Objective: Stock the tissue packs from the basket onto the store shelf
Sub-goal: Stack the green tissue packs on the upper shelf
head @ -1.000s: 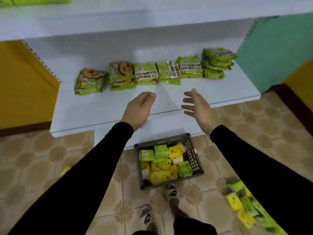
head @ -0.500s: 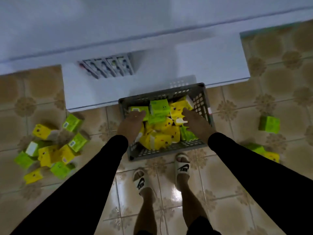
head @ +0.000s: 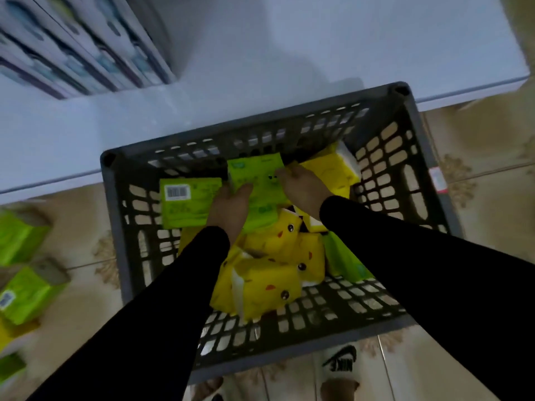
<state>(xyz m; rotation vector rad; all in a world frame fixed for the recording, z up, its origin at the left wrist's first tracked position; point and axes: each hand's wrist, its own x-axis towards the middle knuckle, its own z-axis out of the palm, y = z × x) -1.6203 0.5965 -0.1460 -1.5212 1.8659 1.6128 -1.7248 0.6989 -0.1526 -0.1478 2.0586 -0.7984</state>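
A grey plastic basket [head: 121, 256] stands on the tiled floor against the white bottom shelf [head: 289, 68]. Several green and yellow tissue packs lie in it. Both my hands are down inside. My left hand [head: 230, 208] and my right hand [head: 302, 188] grip a green tissue pack [head: 256, 176] from its two sides, near the basket's far wall. Another green pack [head: 188, 204] with a barcode lies to its left. Yellow packs [head: 269, 287] with cartoon faces fill the middle of the basket.
Loose green packs [head: 20, 261] lie on the floor at the left. Blurred white boxes [head: 81, 47] stand on the bottom shelf at the upper left. A sandalled foot [head: 338, 369] is just below the basket's near wall.
The view dropped from the upper shelf to the basket and came closer. Both hands went from open above the shelf down into the basket and closed round a green pack.
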